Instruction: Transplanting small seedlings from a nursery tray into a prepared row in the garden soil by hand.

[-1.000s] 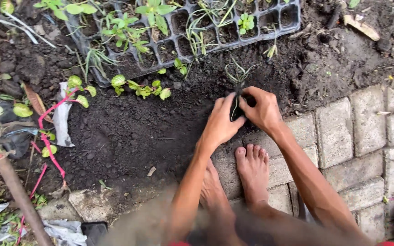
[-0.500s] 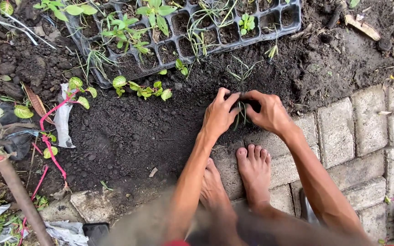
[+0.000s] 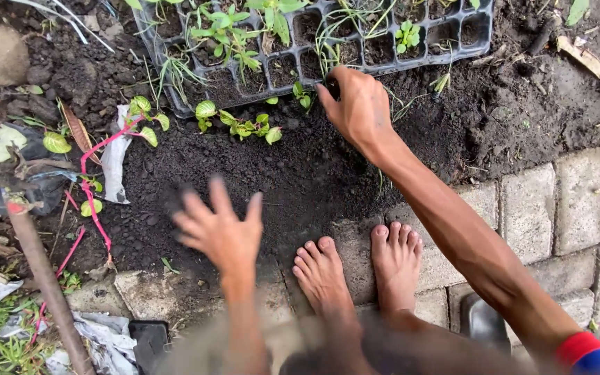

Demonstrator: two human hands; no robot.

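The right hand (image 3: 359, 107) reached to the upper middle of the frame, its fingers bent at the near edge of the black seedling tray (image 3: 477, 38); they seemed to pinch a grass-like seedling (image 3: 324, 55) there, though the fingertips were hidden behind the knuckles. The left hand (image 3: 220, 232) hovered at centre left over the dark soil (image 3: 300, 173), fingers spread and holding nothing, blurred. The tray lay across the top, some cells carrying leafy green seedlings (image 3: 227, 31). Just below its edge small round-leaved plants (image 3: 237, 127) stood in the soil. Left of these lay a crumpled white plastic wrapper (image 3: 114, 163) with a pink strip (image 3: 95, 208) trailing downward. Two bare feet (image 3: 355, 267) rested on grey paving blocks (image 3: 571, 201) at lower right.
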